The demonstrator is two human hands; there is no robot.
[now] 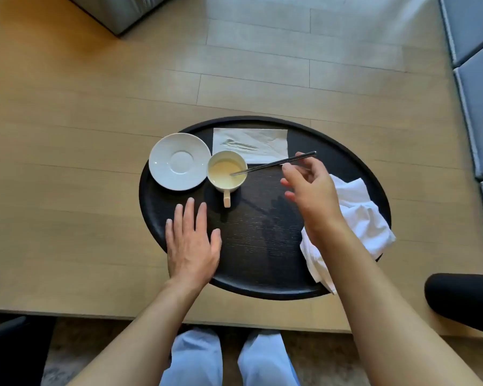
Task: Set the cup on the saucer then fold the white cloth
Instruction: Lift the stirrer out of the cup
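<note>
A cream cup (227,174) with pale liquid stands on the black oval tray (262,254), its handle pointing toward me. An empty white saucer (179,164) lies right beside it on the left, overhanging the tray's rim. My right hand (308,190) pinches the upper end of a thin metal spoon (273,163) whose tip rests in the cup. My left hand (191,240) lies flat and open on the tray's near left, holding nothing. A crumpled white cloth (354,218) sits at the tray's right, partly hidden under my right forearm.
A flat white paper napkin (250,144) with a spoon imprint lies at the tray's far side. The tray rests on a light wooden table (67,162). Grey-blue cushions (477,79) line the right edge; a black object (463,299) sits near right.
</note>
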